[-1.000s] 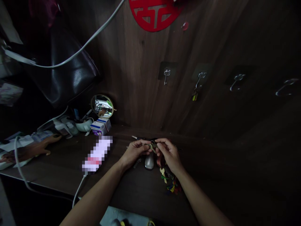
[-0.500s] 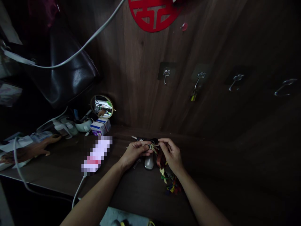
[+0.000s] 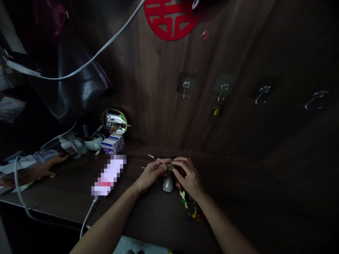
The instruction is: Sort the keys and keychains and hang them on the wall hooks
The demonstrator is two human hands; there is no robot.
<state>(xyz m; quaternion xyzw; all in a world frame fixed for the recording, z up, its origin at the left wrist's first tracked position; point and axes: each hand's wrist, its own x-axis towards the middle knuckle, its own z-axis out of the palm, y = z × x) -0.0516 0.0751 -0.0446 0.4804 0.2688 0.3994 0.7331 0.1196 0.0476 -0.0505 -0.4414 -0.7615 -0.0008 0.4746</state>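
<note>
Both hands meet over a bunch of keys on the dark wooden shelf. My left hand [image 3: 151, 173] is closed, its thumb and fingers pinching a key ring [image 3: 170, 165]. From the other side, my right hand [image 3: 189, 176] grips the same ring with thumb and fingertips. Below them lies a silver-grey oval fob [image 3: 167, 184]. A brass-coloured key [image 3: 183, 196] and a colourful tassel [image 3: 195, 212] rest by my right wrist. Fingers cover part of the bunch, and dim light blurs the small details.
A blurred-out phone [image 3: 109, 176] on a white cable lies left of my hands. Behind it stand small boxes [image 3: 113, 144] and a round mirror [image 3: 114, 121]. Metal hooks [image 3: 186, 84] line the back wall; one carries keys [image 3: 216, 108]. A black bag [image 3: 79, 77] hangs left.
My right hand has moved left, and its fingertips now meet my left hand at the ring. The keys that showed between the hands are more covered. The view has shifted slightly.
</note>
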